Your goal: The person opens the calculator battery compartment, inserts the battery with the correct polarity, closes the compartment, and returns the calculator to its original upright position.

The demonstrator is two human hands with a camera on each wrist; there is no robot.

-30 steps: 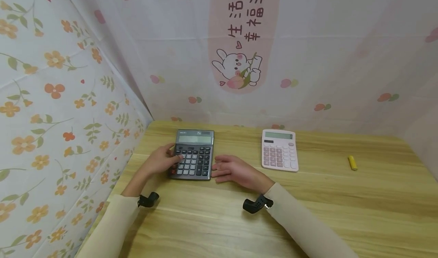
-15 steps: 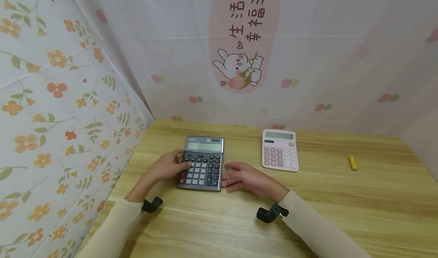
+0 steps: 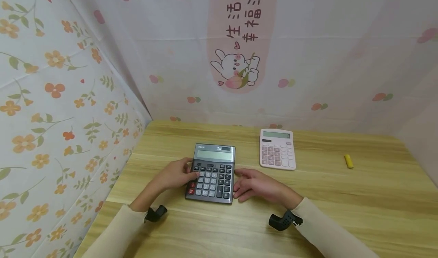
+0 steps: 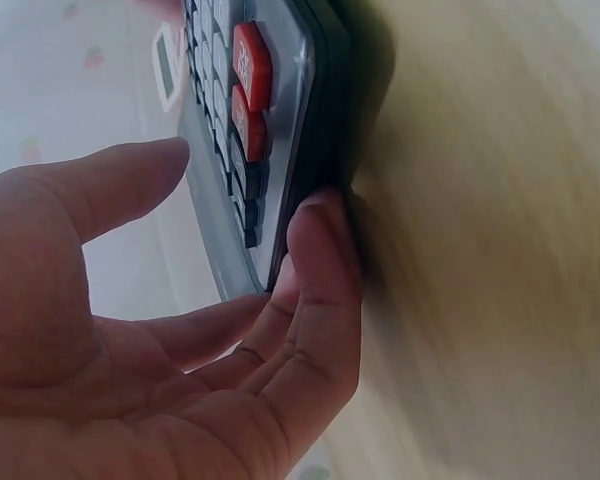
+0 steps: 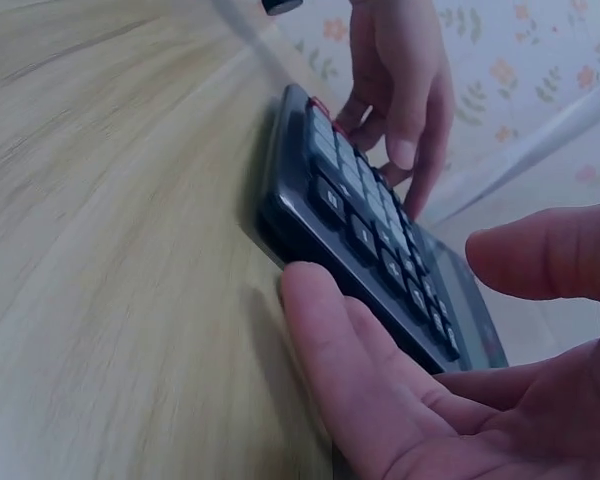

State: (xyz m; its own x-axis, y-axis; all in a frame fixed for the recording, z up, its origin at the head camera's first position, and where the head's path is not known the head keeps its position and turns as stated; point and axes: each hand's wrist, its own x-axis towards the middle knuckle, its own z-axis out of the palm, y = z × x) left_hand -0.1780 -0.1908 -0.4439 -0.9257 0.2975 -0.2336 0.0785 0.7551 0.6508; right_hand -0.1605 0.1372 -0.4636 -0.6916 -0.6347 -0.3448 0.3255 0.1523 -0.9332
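A dark grey desk calculator (image 3: 215,156) with grey, black and red keys lies on the wooden table between both hands. My left hand (image 3: 173,175) is at its left side. In the left wrist view the fingertips (image 4: 325,235) touch the calculator's side edge, while the thumb is raised apart from the fingers, over the key side. On the opposite side is my right hand (image 3: 259,184), its loosely extended fingers (image 5: 320,310) against the right edge and its thumb held away. The calculator's display faces up at the far end.
A pink calculator (image 3: 278,164) lies further back, right of the dark one. A small yellow cylinder (image 3: 348,161) sits farther right on the wooden table (image 3: 212,231). Patterned cloths hang behind (image 3: 164,52) and along the left side.
The dark calculator has slid right and toward the front of the table, with both hands moving along at its sides. The pink calculator and yellow cylinder have stayed in place.
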